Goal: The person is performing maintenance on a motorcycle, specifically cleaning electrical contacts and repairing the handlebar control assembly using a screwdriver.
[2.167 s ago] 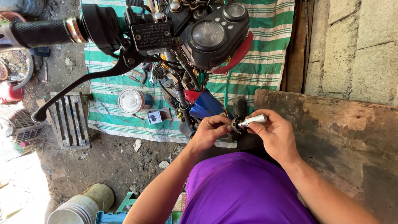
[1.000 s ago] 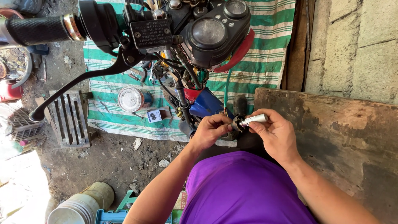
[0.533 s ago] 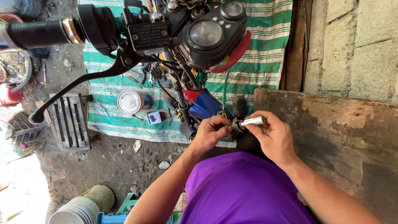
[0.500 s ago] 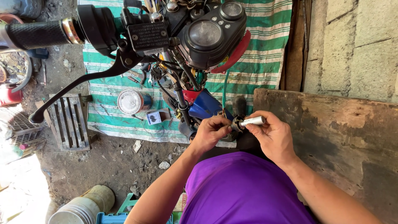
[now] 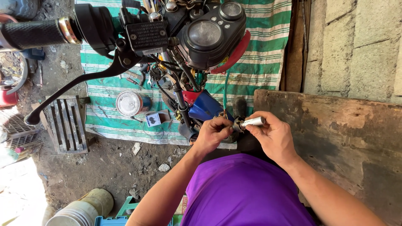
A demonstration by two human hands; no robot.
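My right hand (image 5: 273,137) grips a short silver metal cylinder (image 5: 253,121), held level at chest height. My left hand (image 5: 212,134) pinches a small dark fitting (image 5: 237,124) at the cylinder's left end, with thin wires running up from it. Both hands meet just below a motorcycle's front: a black gauge cluster (image 5: 211,33), a black handlebar grip (image 5: 33,33) and a long brake lever (image 5: 83,86). A blue and red body part (image 5: 203,106) sits behind my left hand. My purple shirt fills the lower middle.
A green and white striped cloth (image 5: 259,54) lies on the dirt with a round tin (image 5: 129,103), a small box (image 5: 154,119) and loose tools. A wooden pallet piece (image 5: 65,123) lies left. A worn wooden board (image 5: 347,134) and a block wall (image 5: 360,46) stand right. A bucket (image 5: 79,209) sits lower left.
My hands stay together on the cylinder and fitting with only small finger shifts. The view has drifted slightly.
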